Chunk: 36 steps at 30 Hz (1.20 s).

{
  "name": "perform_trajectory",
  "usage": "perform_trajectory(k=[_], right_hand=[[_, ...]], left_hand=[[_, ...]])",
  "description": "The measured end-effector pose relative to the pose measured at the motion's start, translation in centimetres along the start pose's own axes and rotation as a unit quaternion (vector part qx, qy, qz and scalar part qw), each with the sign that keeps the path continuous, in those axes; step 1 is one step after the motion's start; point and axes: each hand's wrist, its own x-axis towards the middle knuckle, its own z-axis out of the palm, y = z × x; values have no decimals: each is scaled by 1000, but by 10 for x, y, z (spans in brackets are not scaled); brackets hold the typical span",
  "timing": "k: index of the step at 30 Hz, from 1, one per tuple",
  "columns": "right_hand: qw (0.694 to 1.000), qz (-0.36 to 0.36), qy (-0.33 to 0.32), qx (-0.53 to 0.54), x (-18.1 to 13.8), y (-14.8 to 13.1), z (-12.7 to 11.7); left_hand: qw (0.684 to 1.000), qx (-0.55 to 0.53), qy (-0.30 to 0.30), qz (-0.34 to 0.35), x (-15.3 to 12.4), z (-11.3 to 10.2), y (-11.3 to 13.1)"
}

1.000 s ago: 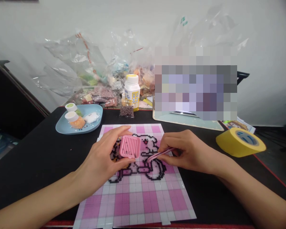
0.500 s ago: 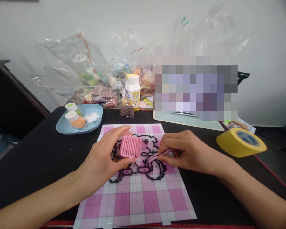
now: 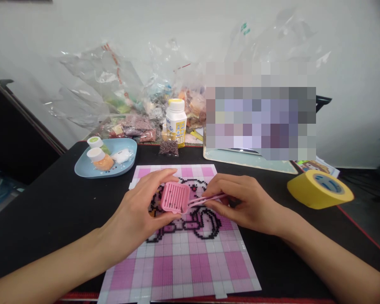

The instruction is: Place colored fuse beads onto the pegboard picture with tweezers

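Note:
My left hand [image 3: 139, 207] grips a small pink ridged bead tray [image 3: 175, 197] between thumb and fingers, tilted toward me. A few dark beads lie in its grooves. Pink tweezers [image 3: 209, 199] are pinched in my right hand [image 3: 237, 200], and their tips are at the tray's right edge. Whether the tips hold a bead is too small to tell. Below both hands lies a pink-and-white checked pegboard [image 3: 183, 261], where black beads [image 3: 210, 236] form the outline of a figure. The left hand and tray cover part of that pattern.
A blue plate [image 3: 123, 169] with two small bead jars sits at the left. Behind stand a white bottle [image 3: 176, 118], a bag of dark beads [image 3: 169, 147] and heaped plastic bags [image 3: 133, 126]. Yellow tape [image 3: 304, 190] lies at the right, near a pixelated area.
My right hand has shifted slightly left, bringing the tweezer tips up from the beaded pattern to the tray's edge. The tray has moved slightly right in my left hand.

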Motion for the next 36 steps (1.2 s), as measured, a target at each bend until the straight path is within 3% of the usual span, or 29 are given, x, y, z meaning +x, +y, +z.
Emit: perform_trajectory(k=[11, 36], right_hand=[[1000, -19, -10, 0, 1, -1, 10], [1000, -10, 4, -10, 1, -2, 5]], left_hand=[[1000, -3, -22, -1, -1, -1, 2], [1000, -11, -27, -5, -2, -1, 3]])
